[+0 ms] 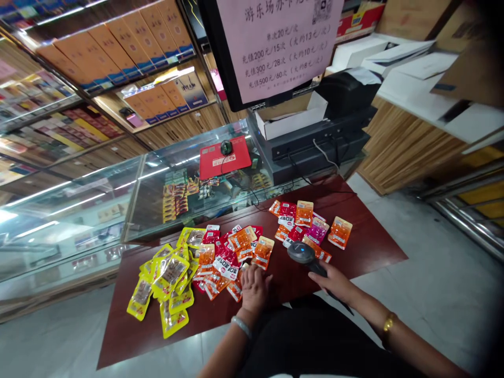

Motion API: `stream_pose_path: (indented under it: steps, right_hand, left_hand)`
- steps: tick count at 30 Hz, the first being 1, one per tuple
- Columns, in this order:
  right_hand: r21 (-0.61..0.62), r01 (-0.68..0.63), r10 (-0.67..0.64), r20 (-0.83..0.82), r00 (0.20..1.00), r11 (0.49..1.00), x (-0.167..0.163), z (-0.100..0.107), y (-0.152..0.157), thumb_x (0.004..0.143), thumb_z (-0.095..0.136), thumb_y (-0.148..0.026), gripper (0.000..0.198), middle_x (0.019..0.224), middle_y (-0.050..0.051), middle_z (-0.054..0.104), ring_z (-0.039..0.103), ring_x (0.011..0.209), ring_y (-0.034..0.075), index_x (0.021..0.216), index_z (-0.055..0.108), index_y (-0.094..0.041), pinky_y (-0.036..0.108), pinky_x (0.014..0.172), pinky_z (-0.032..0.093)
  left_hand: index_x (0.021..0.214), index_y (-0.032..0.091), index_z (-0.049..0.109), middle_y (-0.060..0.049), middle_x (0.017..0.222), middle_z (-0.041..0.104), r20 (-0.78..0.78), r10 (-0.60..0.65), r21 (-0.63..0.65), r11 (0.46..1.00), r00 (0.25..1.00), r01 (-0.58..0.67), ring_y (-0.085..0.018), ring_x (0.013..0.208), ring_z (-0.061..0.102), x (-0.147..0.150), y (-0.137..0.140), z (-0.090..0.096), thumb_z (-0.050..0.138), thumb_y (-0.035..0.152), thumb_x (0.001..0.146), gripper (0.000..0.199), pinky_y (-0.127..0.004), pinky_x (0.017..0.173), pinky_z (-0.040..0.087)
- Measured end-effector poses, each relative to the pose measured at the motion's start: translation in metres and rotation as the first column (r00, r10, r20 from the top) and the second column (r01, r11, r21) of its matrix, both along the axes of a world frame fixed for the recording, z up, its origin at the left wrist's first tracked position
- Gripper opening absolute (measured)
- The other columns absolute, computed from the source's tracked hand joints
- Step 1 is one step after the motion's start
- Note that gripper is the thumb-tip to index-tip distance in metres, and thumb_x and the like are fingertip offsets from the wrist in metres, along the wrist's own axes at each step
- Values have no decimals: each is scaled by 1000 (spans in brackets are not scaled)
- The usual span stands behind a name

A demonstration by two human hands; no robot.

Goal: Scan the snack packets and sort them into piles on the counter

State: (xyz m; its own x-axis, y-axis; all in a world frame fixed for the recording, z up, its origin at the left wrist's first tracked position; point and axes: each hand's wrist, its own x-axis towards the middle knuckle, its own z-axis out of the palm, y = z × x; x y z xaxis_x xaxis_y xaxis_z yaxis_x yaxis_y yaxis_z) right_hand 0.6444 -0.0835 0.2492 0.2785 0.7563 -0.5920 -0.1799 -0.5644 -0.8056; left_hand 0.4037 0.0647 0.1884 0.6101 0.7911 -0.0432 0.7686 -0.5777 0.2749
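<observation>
My right hand (334, 281) is closed around the handle of a black barcode scanner (302, 254), whose head is over the tabletop beside the right-hand packets. My left hand (254, 287) rests at the front edge of a pile of red and orange snack packets (226, 257), thumb apart and fingers slightly bent. Its fingertips touch or hover over an orange packet; I cannot tell which. Yellow snack packets (171, 273) are heaped to the left of that pile. Another group of red, orange and purple packets (317, 229) lies beyond the scanner, with one orange packet (340, 232) off to its right.
The dark red tabletop (370, 252) adjoins a glass display counter (153, 210). On the counter are a red mouse pad (212, 167), a mouse (226, 147) and a monitor with a pink price sheet (279, 52). Cables (326, 157) trail by an open white box (291, 118).
</observation>
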Motion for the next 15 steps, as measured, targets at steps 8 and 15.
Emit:
stream_pose_path:
  steps: [8,15]
  right_hand:
    - [14,52,-52,28,998,999,8,2,-13,77,66,-59,63,48,-10,44,42,38,10,121,54,-15,23,41,34]
    - [36,66,-67,27,997,997,11,1,-14,80,64,-58,59,47,-11,43,41,39,10,121,53,-16,23,43,32]
  left_hand:
    - [122,13,56,-19,124,55,16,-156,-136,978,988,156,-32,113,50,155,23,27,54,23,84,39,-44,98,36]
    - [107,15,55,-15,99,67,-36,20,-372,928,999,-32,-28,96,62,146,31,17,65,26,79,32,-36,83,42]
